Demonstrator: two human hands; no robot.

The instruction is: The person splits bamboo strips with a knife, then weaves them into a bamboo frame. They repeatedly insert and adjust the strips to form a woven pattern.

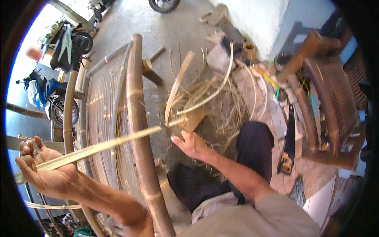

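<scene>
The left hand (pixel 43 173) is gripping one end of a long bamboo strip (pixel 106 145); the right hand (pixel 192 145) is closing on its far end above heaped shavings (pixel 215 106). Splitting appears partway done.

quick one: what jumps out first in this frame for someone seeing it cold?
A long pale bamboo strip cuts across the middle, gripped in the left hand at lower left and met by the right hand at centre. Behind it a thick bamboo pole runs from top to bottom along a slatted frame. A heap of curled shavings lies on the floor past the right hand.
</scene>
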